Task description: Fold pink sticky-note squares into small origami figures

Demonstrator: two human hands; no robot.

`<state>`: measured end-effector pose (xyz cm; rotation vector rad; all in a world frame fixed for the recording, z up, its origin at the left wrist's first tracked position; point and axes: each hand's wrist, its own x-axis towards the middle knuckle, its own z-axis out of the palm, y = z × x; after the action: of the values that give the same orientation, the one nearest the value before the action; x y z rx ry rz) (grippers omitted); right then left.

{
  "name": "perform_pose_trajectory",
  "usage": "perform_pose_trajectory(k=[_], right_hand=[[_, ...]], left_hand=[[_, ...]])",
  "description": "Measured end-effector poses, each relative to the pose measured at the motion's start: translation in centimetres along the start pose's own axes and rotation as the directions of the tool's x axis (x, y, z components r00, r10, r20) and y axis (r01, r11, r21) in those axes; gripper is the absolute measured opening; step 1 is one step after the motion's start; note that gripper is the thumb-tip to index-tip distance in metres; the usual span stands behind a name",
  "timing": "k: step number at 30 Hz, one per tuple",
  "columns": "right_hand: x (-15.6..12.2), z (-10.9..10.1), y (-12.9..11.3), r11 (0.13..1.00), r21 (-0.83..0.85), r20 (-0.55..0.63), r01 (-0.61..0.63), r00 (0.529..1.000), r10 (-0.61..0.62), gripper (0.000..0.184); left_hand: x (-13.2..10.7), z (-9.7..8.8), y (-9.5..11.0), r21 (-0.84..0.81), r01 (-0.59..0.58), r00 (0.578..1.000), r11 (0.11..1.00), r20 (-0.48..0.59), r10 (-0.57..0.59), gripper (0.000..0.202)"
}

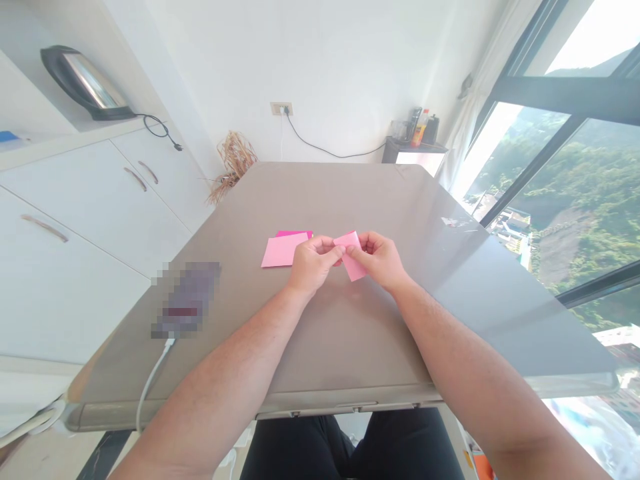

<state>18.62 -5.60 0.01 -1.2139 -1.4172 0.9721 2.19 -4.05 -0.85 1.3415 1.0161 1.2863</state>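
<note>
Pink paper (355,270), one piece: we are holding it over the tabletop (345,340), fingers of our left hand (310,264) and right hand (384,259) pinching its upper part, presumably to keep it steady. Pink sheets (282,251), overlapping: lying just beside our left hand, which is blocking our view of their right end. Blurred object (187,297), cabled: resting farther left. Kettle (95,87): standing beyond, on a white cabinet (90,187).

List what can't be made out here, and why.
All in the head view:
Held pink paper: partly covered by the left hand and right hand.
Pale pink sheet: lower right corner, behind the left hand.
Object on the white cable: details, pixelated.
Bottle: any lettering, too small.
</note>
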Motion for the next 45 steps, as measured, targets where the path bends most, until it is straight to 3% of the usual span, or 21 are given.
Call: perform_pose_trajectory(k=[22,27,34,38,45], right_hand=[[0.1,-0.1,0.5,0.999,0.032,0.018,0.005,1.0,-0.006,0.028],[0.3,0.1,0.4,0.995,0.089,0.01,0.038,0.999,-0.039,0.024],[0.3,0.2,-0.1,0.99,0.004,-0.104,0.143,0.984,-0.142,0.028],[0.0,0.2,-0.3,0.987,-0.085,-0.157,0.135,0.977,-0.147,0.028],[0.0,0.1,-0.6,0.993,-0.111,-0.081,0.046,0.995,-0.056,0.03]], left_hand=[[0.0,0.1,0.2,0.012,0.003,1.0,1.0,-0.014,-0.003,0.021],[0.1,-0.2,0.3,0.041,0.024,0.999,0.999,0.03,-0.025,0.018],[0.3,-0.5,0.9,0.113,0.023,1.0,0.993,0.006,-0.023,0.018],[0.2,-0.4,1.1,0.119,0.016,1.0,0.993,0.009,-0.017,0.016],[0.1,-0.4,1.2,0.091,-0.026,0.998,0.996,-0.054,0.031,0.02]])
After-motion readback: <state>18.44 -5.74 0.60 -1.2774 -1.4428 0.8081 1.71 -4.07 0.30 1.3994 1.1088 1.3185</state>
